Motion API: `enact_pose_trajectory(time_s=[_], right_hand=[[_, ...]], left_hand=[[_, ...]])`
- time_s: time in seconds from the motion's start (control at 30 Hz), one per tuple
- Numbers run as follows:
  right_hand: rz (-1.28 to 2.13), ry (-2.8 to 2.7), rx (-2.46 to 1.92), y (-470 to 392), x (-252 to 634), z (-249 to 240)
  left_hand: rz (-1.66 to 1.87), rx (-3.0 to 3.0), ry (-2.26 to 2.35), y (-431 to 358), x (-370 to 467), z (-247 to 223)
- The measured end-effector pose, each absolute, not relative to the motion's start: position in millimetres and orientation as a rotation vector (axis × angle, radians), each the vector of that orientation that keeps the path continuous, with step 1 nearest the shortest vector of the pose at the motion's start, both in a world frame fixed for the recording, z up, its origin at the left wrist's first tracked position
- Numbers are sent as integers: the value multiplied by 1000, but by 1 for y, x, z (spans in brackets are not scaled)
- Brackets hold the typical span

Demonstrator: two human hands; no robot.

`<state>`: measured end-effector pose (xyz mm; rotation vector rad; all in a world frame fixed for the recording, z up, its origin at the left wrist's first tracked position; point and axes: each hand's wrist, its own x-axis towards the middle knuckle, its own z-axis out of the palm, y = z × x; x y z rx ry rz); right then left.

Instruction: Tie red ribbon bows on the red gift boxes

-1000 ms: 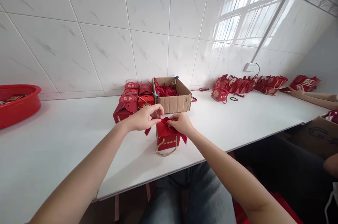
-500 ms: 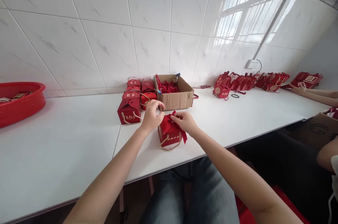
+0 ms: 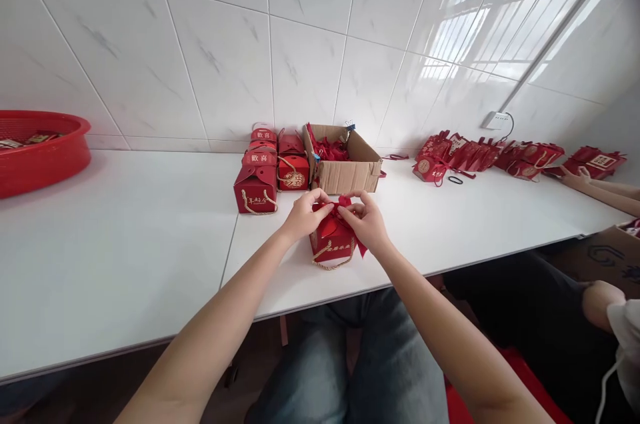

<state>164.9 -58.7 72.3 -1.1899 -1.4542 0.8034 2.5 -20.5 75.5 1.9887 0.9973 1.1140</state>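
Note:
A small red gift box (image 3: 334, 245) with gold lettering and a twisted gold cord handle stands on the white table in front of me. Across its top lies a red ribbon (image 3: 345, 203), gathered in a bow-like shape, one tail hanging down the right side. My left hand (image 3: 306, 214) pinches the ribbon from the left, thumb and fingers together. From the right, my right hand (image 3: 367, 219) grips it too, thumb close to the other thumb. The fingers partly cover the ribbon's middle.
Red gift boxes (image 3: 256, 189) stand in rows behind my left hand. Beside them is a cardboard box (image 3: 349, 177) of red ribbons. A red plastic basin (image 3: 55, 157) sits far left. More red boxes (image 3: 431, 167) and a black ring (image 3: 455, 180) lie right, near another person's hand (image 3: 575, 179).
My left hand has come down from above the gift box and taken hold of the ribbon beside my right hand. The camera view has shifted slightly.

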Motion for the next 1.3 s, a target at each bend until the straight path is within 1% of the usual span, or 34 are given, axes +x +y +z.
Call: enact_pose_trajectory(time_s=[0.3,0.57,0.67,0.8,0.87,0.93,1.07,1.17,1.3], right_hand=[[687,-1618,-1296,-60,169,71],[294,-1591,-1311,-57,167,67],[216,-1655,-1290,-54,170,64],[192,-1694,-1325,-52,173,67],[236,-1683,-1370,-51,174,70],[352,-1663,-1403,-50,176,75],[830,-1573,-1390,-48,181,83],[1140,-1559,-1233,-48,184,83],[1251,-1473,-1077,-49,181,78]], left_hand=[[1219,2040,1008,-30,9,76],[1243,1999,987,-30,10,73],[1200,1992,965,-30,9,76],[1064,2070,941,-28,6,84],[1035,2113,976,-26,6,87],[1056,2140,1019,-24,7,88],[1145,2163,1007,-23,9,88],[1174,2147,984,-24,11,85],[1221,2079,960,-25,13,82]])
